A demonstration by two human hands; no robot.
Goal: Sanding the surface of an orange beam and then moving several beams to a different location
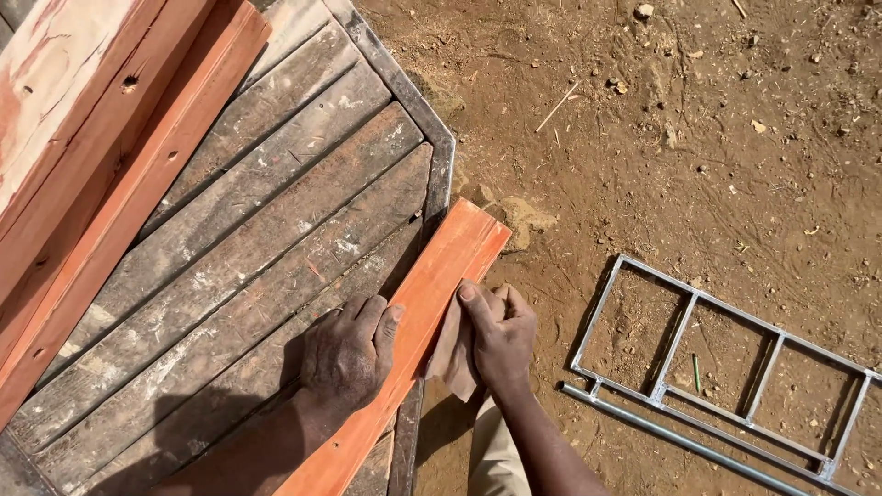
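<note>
Two hands on orange plank (432, 303), left hand (347, 354) flat atop, right hand (496, 338) gripping sandpaper (450, 354) against edge

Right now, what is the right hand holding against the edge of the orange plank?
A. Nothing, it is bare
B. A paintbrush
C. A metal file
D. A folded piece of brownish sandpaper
D: the right hand presses a folded brownish sheet of sandpaper against the side of the orange plank, while the left hand steadies the plank on the wooden platform.
</note>
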